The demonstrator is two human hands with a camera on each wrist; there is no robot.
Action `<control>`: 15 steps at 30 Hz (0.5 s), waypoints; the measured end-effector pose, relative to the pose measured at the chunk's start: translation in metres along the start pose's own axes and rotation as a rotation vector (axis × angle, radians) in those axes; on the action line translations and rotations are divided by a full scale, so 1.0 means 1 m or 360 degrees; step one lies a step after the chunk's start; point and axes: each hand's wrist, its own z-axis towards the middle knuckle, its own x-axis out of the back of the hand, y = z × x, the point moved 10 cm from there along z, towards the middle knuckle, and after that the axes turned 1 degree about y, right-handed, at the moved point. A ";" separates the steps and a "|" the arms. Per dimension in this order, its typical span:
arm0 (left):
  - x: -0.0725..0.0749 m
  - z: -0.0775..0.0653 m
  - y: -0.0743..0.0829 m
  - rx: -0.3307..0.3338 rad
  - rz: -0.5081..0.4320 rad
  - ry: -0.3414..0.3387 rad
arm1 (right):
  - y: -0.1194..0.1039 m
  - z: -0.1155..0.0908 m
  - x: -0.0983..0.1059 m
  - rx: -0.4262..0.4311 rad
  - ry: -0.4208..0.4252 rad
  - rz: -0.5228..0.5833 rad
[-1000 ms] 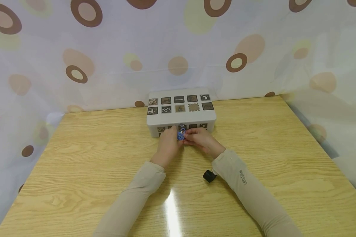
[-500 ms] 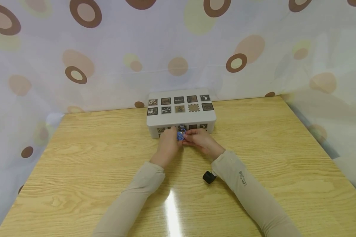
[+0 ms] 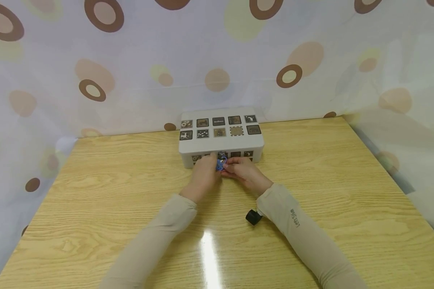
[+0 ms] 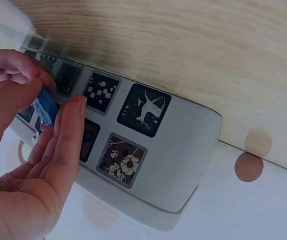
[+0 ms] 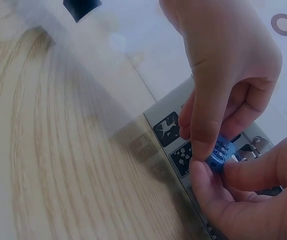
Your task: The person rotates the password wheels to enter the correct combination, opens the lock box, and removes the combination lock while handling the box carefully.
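A small blue combination padlock (image 3: 220,165) with number dials sits at the front of a white box (image 3: 220,142) printed with square pictures. My left hand (image 3: 204,173) pinches the padlock body between thumb and fingers, from the left side. From the right, the thumb and fingertips of my right hand (image 3: 246,171) grip the same padlock, close to its curved shackle. In the right wrist view, the dials (image 5: 222,148) show between the fingers of both hands, and a metal latch (image 5: 256,145) lies just beside them. Fingers hide much of the padlock.
The box stands at the back of a wooden table (image 3: 123,192), near a curtain (image 3: 217,48) with brown rings and dots. A black camera (image 3: 253,217) juts out from the right wrist, low over the table.
The left forearm has shifted slightly left and down. Both hands stay on the padlock at the box front, with only small finger movement; the box has not moved.
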 end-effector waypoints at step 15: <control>-0.001 0.001 0.011 -0.0160 0.0140 -0.0052 | 0.001 -0.001 0.005 -0.0014 0.0044 -0.0002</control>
